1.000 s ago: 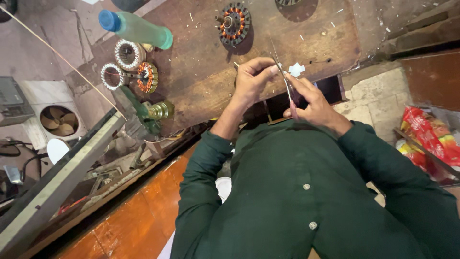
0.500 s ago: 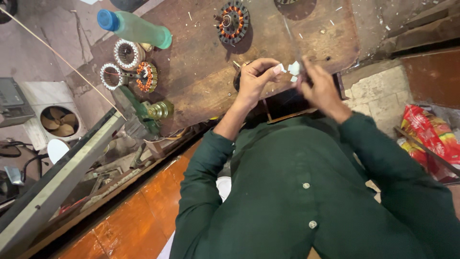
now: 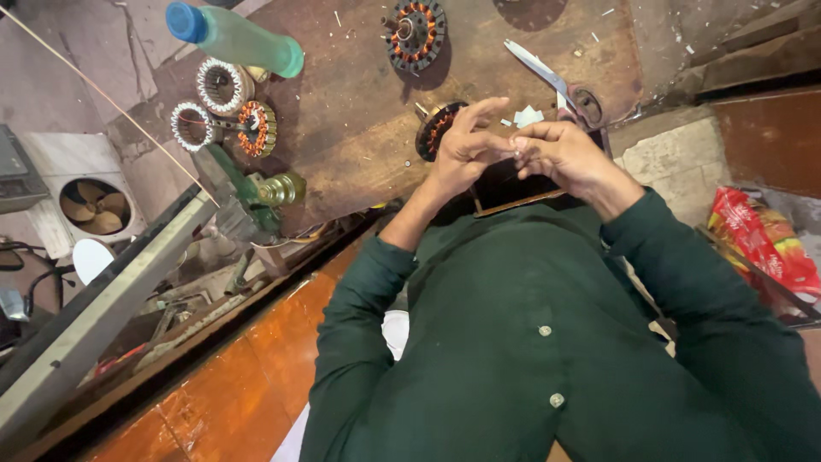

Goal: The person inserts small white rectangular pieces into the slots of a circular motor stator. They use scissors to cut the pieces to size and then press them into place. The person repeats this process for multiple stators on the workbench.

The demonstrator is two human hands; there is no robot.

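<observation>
Nearest the camera is the person's dark green buttoned shirt (image 3: 547, 342), filling the lower frame. Just beyond it the two hands meet above the near edge of the desk (image 3: 342, 128). The left hand (image 3: 466, 145) has thumb and forefinger pinched toward the right hand (image 3: 564, 154), the other fingers spread upward. The right hand is curled, its fingertips meeting those of the left. A very small pale thing seems to be nipped between the fingertips of both hands; it is too small to say what it is.

By the look of it, that scrap is light and thin, probably limp like paper, and easily lost or creased, so a fingertip pinch at its edge suits it better than a full grip.

Just behind the left hand, partly hidden by it, lies a wound motor stator (image 3: 436, 128) with copper coils, and beside the right hand are white paper scraps (image 3: 528, 115). A little farther right lie scissors (image 3: 556, 81), blades pointing left. Farther still sits a second stator (image 3: 415, 32). At far left are a green bottle with a blue cap (image 3: 235, 38) on its side and more coil rings (image 3: 222, 85).

The desk is worn brown board, scratched and littered. To its left is a cluttered floor with a small fan unit (image 3: 90, 205); at right lies a red packet (image 3: 761, 244).
</observation>
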